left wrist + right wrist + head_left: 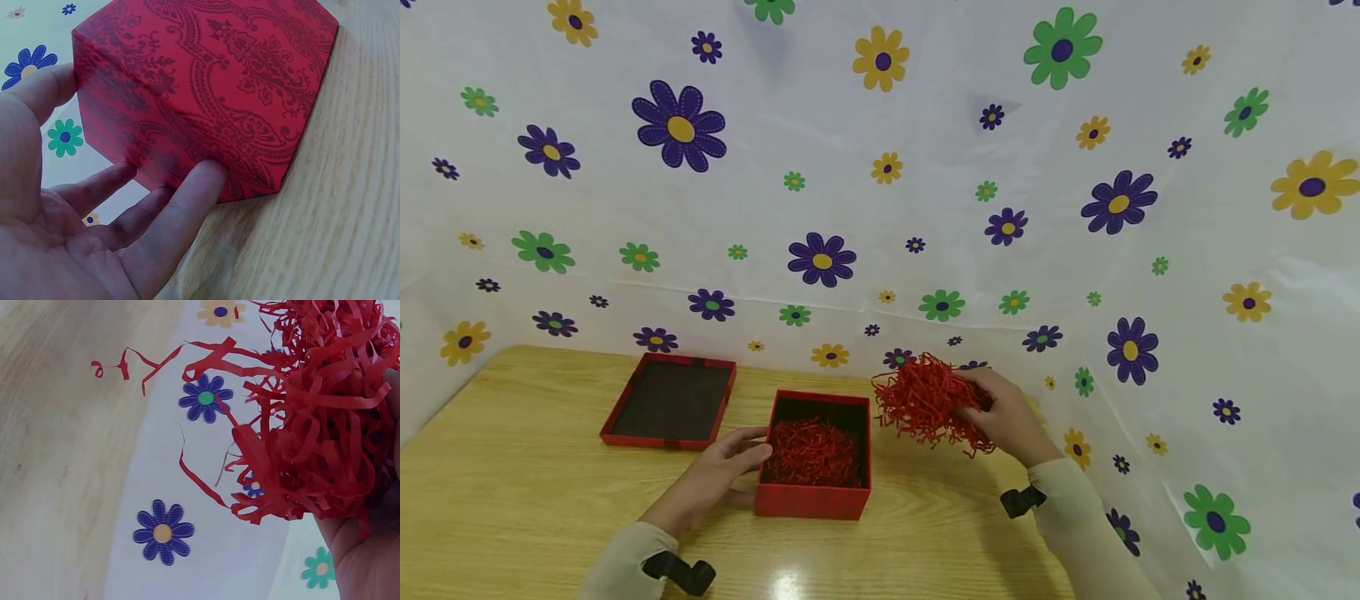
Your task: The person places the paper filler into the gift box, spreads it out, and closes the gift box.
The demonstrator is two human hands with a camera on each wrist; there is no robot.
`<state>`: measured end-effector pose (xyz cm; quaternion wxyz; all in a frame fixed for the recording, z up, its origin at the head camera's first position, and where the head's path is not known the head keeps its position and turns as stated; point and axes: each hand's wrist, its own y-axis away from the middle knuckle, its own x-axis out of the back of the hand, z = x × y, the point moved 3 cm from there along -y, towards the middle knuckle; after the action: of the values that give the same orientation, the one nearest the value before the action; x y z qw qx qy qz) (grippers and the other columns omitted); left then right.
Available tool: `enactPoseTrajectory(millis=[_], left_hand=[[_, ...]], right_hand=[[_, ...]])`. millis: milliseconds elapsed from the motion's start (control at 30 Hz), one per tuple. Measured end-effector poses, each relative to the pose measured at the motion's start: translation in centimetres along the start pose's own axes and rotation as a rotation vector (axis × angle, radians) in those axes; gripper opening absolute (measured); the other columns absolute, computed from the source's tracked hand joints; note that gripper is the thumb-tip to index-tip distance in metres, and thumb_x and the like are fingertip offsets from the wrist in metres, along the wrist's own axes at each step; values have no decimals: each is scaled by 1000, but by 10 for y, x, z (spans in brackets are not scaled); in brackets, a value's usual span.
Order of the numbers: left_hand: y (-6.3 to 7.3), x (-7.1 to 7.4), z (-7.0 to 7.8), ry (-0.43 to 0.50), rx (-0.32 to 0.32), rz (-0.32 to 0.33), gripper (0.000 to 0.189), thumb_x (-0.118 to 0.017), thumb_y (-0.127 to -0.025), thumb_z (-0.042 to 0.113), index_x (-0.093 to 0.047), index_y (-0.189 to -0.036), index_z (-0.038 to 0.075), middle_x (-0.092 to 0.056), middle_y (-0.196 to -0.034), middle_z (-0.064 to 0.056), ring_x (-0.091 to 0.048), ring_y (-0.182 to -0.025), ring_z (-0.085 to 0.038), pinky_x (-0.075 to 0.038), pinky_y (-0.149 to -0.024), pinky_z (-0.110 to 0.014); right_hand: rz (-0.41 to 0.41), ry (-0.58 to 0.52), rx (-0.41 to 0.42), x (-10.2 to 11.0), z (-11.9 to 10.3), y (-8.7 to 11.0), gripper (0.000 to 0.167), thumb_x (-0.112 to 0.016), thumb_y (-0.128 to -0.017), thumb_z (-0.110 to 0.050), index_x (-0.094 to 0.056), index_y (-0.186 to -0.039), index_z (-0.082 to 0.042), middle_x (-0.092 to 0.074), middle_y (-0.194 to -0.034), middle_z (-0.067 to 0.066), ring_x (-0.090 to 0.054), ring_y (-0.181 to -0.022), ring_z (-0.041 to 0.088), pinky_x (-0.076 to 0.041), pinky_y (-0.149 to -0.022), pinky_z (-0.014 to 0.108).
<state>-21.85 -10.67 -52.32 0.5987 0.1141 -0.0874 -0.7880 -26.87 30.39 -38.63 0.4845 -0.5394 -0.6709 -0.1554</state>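
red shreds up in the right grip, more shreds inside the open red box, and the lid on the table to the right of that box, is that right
One side is wrong: the head view shows the lid on the table to the left of the open red box. The rest stands: red shreds in the right grip, more shreds inside the box.

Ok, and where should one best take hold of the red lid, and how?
Probably at its left rim, coming from the left, pinching it from inside and outside. The lid lies open side up, so that thin rim stands exposed; the left hand and the box are on its right.
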Motion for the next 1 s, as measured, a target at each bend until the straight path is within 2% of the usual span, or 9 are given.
enactPoseTrajectory(millis=[367, 633, 833, 1000], left_hand=[[0, 2, -2, 7, -12, -4, 68, -63, -104, 39, -37, -159, 11, -41, -155, -23, -48, -136, -41, -61, -82, -51], [-2, 2, -1, 3, -14, 3, 68, -63, -104, 40, -37, -159, 12, -42, -154, -22, -50, -135, -40, -61, -82, -51], [-2, 2, -2, 2, -12, 4, 68, -63, -104, 40, -37, -159, 11, -42, -155, -22, -50, -135, -40, -61, -82, -51], [0, 1, -1, 6, -11, 3, 68, -63, -104, 40, -37, -159, 11, -40, -156, -23, -50, -135, -40, -61, -82, -51]], right_hand=[[-30, 6, 29, 7, -15, -3, 43, -76, -94, -6, -66, -135, -14, -68, -124, 4, -67, -107, 22, -58, -85, 43], [-28, 24, 81, 10, -32, -7, 44, -77, -94, -6, -66, -136, -14, -68, -125, 4, -66, -107, 23, -58, -86, 45], [-51, -6, 121, 4, -45, -12, 46, -76, -93, -3, -65, -137, -10, -67, -124, 6, -66, -106, 23, -59, -85, 42], [-90, 22, 134, -4, -59, -17, 43, -77, -93, -5, -66, -134, -11, -67, -123, 4, -67, -107, 21, -59, -88, 41]])
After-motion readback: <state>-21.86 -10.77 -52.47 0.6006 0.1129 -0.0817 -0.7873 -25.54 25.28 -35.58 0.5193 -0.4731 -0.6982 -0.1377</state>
